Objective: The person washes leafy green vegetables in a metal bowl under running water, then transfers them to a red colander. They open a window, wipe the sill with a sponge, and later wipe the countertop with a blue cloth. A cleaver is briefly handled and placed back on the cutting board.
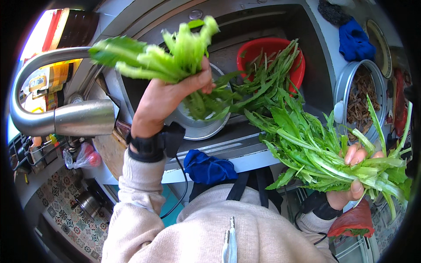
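Observation:
My left hand (pixel 171 98) is closed around a bunch of leafy greens (pixel 174 62), raised over the sink. The pale cut stems stick up and to the left, and darker leaves hang below the fist. At the right, my right hand (pixel 353 177) grips a larger bunch of long jagged-edged greens (pixel 306 148), whose leaves spread left over the sink's front edge. Under my left hand sits a round metal basin (pixel 210 131), partly hidden by the hand and leaves. A red plastic basin (pixel 241 62) in the sink holds more greens (pixel 273 72), some spilling over its rim.
A steel gooseneck faucet (pixel 82 118) arches in from the left. Blue cloths lie on the front edge (pixel 210 167) and at the back right (pixel 355 41). A metal pot (pixel 338 82) with brown dried pieces (pixel 361 95) stands right of the sink. A red bag (pixel 353 218) hangs lower right.

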{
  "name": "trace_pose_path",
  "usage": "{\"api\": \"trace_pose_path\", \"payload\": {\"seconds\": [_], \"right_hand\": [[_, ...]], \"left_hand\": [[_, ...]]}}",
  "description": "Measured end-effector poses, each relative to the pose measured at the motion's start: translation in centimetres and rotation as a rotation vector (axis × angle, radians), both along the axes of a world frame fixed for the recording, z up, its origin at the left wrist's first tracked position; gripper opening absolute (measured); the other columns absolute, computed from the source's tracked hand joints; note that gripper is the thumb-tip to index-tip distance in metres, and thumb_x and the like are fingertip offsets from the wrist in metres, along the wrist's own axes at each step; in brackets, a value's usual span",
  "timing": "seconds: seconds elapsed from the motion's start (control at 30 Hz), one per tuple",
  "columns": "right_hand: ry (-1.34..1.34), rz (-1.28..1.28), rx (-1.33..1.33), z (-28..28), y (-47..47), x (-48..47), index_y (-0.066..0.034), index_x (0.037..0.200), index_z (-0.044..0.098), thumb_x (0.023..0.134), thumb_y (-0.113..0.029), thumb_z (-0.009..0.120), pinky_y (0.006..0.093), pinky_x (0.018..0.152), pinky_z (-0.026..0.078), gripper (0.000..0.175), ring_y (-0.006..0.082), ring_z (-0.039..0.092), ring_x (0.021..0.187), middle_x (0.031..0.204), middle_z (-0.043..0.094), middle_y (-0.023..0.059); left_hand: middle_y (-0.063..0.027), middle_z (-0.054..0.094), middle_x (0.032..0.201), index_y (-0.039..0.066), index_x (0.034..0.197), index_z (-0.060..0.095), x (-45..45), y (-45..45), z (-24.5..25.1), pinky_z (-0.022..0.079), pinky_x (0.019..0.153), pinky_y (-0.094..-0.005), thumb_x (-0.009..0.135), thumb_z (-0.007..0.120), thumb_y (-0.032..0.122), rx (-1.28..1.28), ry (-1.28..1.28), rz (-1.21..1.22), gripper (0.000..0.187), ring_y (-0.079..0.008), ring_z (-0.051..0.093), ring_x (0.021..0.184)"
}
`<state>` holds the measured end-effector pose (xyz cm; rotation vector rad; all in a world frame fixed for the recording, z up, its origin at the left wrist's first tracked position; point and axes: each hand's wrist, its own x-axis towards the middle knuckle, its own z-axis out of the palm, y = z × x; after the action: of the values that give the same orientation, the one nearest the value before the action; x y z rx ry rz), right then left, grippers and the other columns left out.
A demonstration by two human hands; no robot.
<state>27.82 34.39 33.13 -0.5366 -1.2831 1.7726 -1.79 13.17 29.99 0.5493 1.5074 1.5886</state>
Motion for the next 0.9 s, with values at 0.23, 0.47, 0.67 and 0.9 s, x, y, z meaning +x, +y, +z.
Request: {"api": "trace_pose_path", "payload": {"seconds": [0.23,0.47,0.67,0.9], "right_hand": [[-0.011,0.071,-0.004,1.3,-0.6,-1.4,-0.0088,0.110,0.040,0.064,-0.016,0.075,0.0303,0.067,0.040,0.059,0.0172,0.046,0.076,0.085,0.049,0.0073],[-0.074,0.152,-0.048,2.4,-1.3,-2.2,-0.0124,0.108,0.040,0.063,-0.014,0.077,0.0289,0.069,0.040,0.058,0.0186,0.045,0.075,0.083,0.050,0.0088],[-0.079,0.207,-0.017,2.2,-1.2,-2.5,-0.0115,0.108,0.040,0.063,-0.014,0.077,0.0293,0.067,0.040,0.059,0.0181,0.046,0.075,0.083,0.050,0.0087],[-0.142,0.130,-0.044,2.4,-2.1,-3.0,-0.0095,0.107,0.040,0.063,-0.014,0.076,0.0286,0.066,0.040,0.057,0.0182,0.046,0.075,0.082,0.049,0.0077]], "left_hand": [[-0.0010,0.062,0.078,0.002,0.100,0.063,0.8,-5.3,0.5,0.047,0.065,-0.0257,0.084,0.070,0.010,-0.333,0.160,0.076,0.019,-0.0091,0.057,0.072],[-0.0022,0.060,0.081,0.002,0.094,0.062,-1.7,-7.7,-10.7,0.045,0.065,-0.0262,0.081,0.070,0.011,-0.562,0.056,0.064,0.018,-0.0122,0.056,0.070],[-0.0047,0.066,0.087,0.006,0.090,0.065,-2.1,-8.7,-21.2,0.048,0.069,-0.0272,0.081,0.072,0.024,-0.642,-0.373,-0.267,0.021,-0.0134,0.062,0.078],[-0.0172,0.067,0.094,-0.001,0.100,0.059,1.4,-8.4,-25.7,0.049,0.081,-0.0406,0.069,0.079,0.040,-1.065,0.381,-0.380,0.055,-0.0349,0.064,0.087]]}}
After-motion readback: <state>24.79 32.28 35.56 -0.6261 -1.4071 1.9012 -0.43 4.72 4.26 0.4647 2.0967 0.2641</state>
